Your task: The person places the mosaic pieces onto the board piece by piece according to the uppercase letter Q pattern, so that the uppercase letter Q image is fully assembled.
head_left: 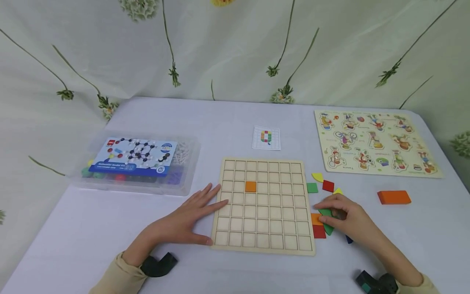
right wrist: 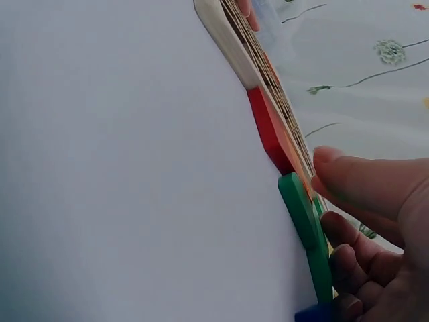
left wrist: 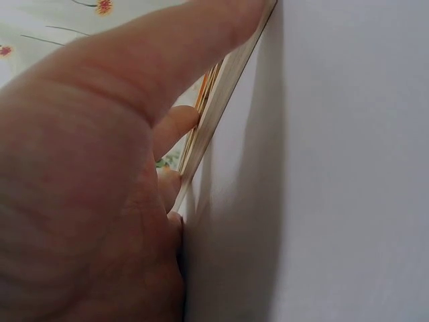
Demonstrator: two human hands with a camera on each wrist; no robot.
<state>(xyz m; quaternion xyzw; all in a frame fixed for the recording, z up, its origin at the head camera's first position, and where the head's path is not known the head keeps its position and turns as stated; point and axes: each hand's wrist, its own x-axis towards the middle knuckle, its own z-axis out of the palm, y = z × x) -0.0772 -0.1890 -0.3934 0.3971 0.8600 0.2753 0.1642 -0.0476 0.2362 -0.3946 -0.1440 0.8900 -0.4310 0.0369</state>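
Observation:
A wooden grid board (head_left: 262, 250) lies flat, with one orange square tile (head_left: 251, 186) in a cell of its upper left part. My left hand (head_left: 183, 218) lies spread at the board's left side, fingertips and thumb at the edge. In the left wrist view the thumb (left wrist: 194, 33) reaches to the board's side (left wrist: 224, 100). On the other side, my right hand (head_left: 346, 216) is over loose pieces, thumb and index fingertip apart, close by another orange tile (head_left: 315, 219). Below it lies a red tile (head_left: 319, 232); green pieces (head_left: 328, 230) are partly under the fingers.
A pattern card (head_left: 266, 137) lies behind the board. At left stands a clear plastic box (head_left: 187, 179) with a molecule kit leaflet (head_left: 134, 157). A picture puzzle board (head_left: 378, 143) and an orange block (head_left: 394, 197) are at right. More tiles, including a green square (head_left: 312, 188), lie beside the grid board.

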